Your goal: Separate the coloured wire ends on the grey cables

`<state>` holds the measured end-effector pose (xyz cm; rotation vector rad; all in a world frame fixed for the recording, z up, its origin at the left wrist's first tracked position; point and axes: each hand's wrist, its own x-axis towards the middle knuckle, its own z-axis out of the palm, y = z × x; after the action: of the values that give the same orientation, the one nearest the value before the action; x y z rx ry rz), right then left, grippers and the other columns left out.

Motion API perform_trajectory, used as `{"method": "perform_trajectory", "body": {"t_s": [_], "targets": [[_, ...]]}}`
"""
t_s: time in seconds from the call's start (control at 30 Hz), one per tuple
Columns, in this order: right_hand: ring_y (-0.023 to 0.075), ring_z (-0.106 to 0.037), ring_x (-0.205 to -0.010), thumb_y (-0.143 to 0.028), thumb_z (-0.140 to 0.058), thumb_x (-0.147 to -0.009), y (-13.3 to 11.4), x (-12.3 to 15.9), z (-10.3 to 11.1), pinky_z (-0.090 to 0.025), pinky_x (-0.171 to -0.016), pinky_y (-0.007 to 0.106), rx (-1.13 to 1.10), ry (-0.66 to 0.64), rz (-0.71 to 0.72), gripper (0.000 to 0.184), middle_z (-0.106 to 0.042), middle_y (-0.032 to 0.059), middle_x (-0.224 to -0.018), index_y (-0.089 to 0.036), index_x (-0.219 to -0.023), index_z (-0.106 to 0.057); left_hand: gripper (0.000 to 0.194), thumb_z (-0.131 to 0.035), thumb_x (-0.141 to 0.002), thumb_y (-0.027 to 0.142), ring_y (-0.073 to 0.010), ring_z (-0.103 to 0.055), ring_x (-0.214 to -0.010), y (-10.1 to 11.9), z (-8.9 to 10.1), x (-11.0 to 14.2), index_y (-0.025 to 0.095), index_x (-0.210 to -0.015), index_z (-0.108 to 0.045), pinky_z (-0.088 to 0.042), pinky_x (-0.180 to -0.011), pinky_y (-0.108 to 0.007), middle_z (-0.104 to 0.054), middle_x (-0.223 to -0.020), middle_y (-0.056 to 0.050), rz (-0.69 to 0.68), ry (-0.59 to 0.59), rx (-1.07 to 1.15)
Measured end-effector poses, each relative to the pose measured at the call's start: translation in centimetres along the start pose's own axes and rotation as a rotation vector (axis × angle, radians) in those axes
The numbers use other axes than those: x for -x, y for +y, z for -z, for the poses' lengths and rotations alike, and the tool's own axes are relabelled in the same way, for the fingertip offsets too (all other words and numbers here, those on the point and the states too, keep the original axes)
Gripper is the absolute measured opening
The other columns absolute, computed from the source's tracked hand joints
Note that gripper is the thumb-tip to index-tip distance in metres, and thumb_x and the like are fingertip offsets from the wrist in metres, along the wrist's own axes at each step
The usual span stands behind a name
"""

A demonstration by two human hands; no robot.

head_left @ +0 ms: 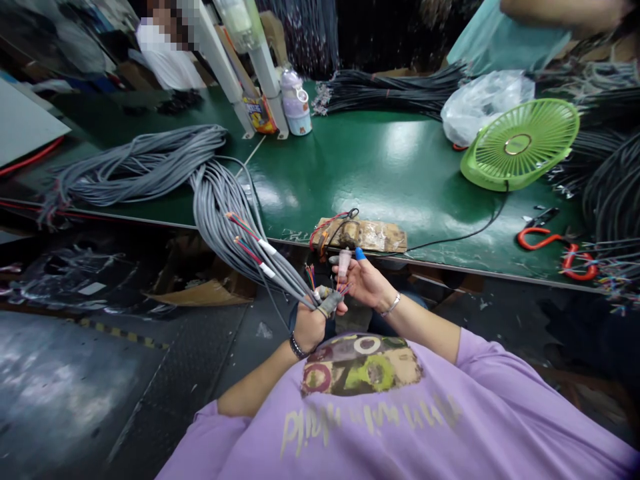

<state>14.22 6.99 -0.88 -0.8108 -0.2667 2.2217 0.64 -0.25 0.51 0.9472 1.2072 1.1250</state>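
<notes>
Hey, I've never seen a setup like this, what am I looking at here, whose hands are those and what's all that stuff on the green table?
There is no machine here: this is one picture from a camera worn on a person's head, looking down at their own two bare hands above a purple shirt. The left hand grips the end of a thick bundle of grey cables that droops off the green table. The right hand, with a blue cap on one fingertip, works at the thin coloured wires that stick out of the cable ends. On the table lie a small worn block with wires, a green fan, red-handled cutters, a plastic bag, black cables and a bottle. Other people are at the far side.
</notes>
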Motion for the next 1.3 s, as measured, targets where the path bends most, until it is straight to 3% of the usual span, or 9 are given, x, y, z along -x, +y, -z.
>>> {"method": "perform_trajectory", "body": {"t_s": [0.17, 0.43, 0.6, 0.83, 1.1, 1.3], "targets": [[0.0106, -0.055, -0.063, -0.047, -0.058, -0.086, 0.3, -0.1, 0.3, -0.046, -0.059, 0.023, 0.047, 0.053, 0.059, 0.030, -0.066, 0.0021, -0.080, -0.018, -0.089, -0.064, 0.027, -0.067, -0.078, 0.039, -0.0129, -0.061, -0.053, -0.2, -0.2, 0.0, 0.016, -0.065, -0.065, -0.043, -0.050, -0.023, -0.069, -0.062, -0.003, -0.021, 0.059, 0.012], [0.0124, -0.053, -0.056, -0.059, -0.055, -0.084, 0.0, -0.3, -0.3, -0.045, -0.056, 0.025, 0.023, 0.054, 0.012, 0.043, -0.061, 0.0012, -0.063, -0.017, -0.080, -0.064, 0.022, -0.068, -0.077, 0.034, -0.0120, -0.061, -0.054, -0.5, -0.8, -0.6, 0.016, -0.065, -0.065, -0.042, -0.047, -0.021, -0.069, -0.062, -0.002, -0.040, 0.113, 0.031], [0.0139, -0.053, -0.056, -0.056, -0.054, -0.086, 0.0, -0.5, -0.8, -0.045, -0.058, 0.027, -0.016, 0.107, 0.014, 0.040, -0.060, 0.0015, -0.061, -0.017, -0.080, -0.064, 0.024, -0.069, -0.076, 0.035, -0.0116, -0.061, -0.052, -0.6, -1.0, -0.8, 0.015, -0.063, -0.064, -0.041, -0.045, -0.020, -0.069, -0.060, -0.003, -0.014, 0.117, 0.012], [0.0118, -0.054, -0.060, -0.060, -0.052, -0.086, 0.4, 0.0, -0.5, -0.045, -0.058, 0.025, -0.105, 0.084, 0.021, 0.044, -0.064, 0.0020, -0.075, -0.018, -0.080, -0.061, 0.022, -0.067, -0.079, 0.034, -0.0121, -0.062, -0.054, -1.1, -0.4, -0.3, 0.016, -0.067, -0.067, -0.043, -0.049, -0.021, -0.070, -0.063, -0.003, -0.024, 0.079, -0.034], [0.0121, -0.058, -0.064, -0.064, -0.060, -0.076, 1.1, 2.1, 1.0, -0.047, -0.063, 0.026, 0.180, -0.053, 0.006, 0.051, -0.064, 0.0044, -0.078, -0.015, -0.088, -0.063, 0.023, -0.065, -0.080, 0.036, -0.0142, -0.064, -0.057, -1.3, 0.3, 0.4, 0.016, -0.070, -0.068, -0.048, -0.053, -0.024, -0.071, -0.066, -0.004, -0.039, 0.070, -0.065], [0.0113, -0.054, -0.053, -0.043, -0.076, -0.069, 1.8, 3.5, 0.0, -0.043, -0.059, 0.026, 0.490, -0.101, 0.174, 0.033, -0.057, -0.0027, -0.055, -0.015, -0.078, -0.059, 0.022, -0.068, -0.078, 0.036, -0.0147, -0.064, -0.059, -0.8, 0.5, 0.2, 0.016, -0.070, -0.067, -0.050, -0.056, -0.024, -0.071, -0.066, -0.004, -0.006, -0.013, -0.143]]}}
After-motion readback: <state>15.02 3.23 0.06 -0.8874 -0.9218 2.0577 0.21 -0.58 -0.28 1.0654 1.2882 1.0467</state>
